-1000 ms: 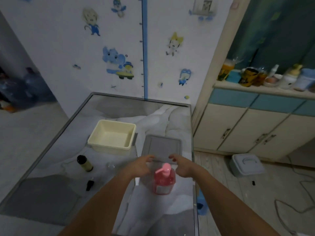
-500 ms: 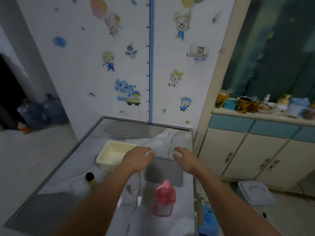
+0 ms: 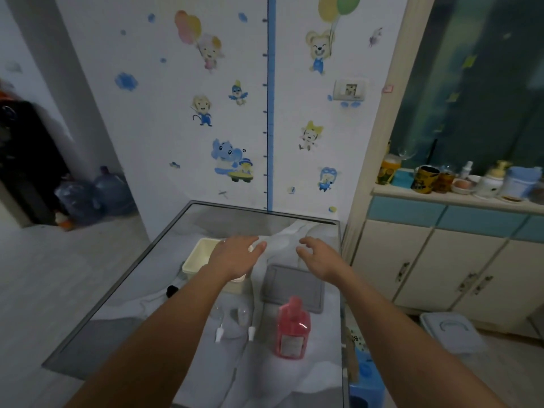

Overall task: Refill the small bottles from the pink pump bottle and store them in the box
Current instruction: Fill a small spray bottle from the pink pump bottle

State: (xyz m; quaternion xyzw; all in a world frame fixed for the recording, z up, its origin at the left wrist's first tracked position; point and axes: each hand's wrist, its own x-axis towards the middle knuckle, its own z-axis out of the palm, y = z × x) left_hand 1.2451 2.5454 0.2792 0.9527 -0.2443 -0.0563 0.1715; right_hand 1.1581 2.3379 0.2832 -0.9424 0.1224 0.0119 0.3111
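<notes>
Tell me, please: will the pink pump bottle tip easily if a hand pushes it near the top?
The pink pump bottle stands upright, taller than wide, so a high push may tip it. It looks mostly full, so probably heavy and fairly steady. Its plastic seems glossy, perhaps slippery.

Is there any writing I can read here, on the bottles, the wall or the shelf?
Nothing here reads clearly.
Pink pump bottle: a pale label on the front, print too blurred to read.
Blue height chart on the wall: tick marks only, no legible numbers.
Yellow cups on the shelf: dark patterns, no readable words.
Blue stool beside the table: a mark like "B", too blurred to be sure.
Small clear bottles: no label visible.
</notes>
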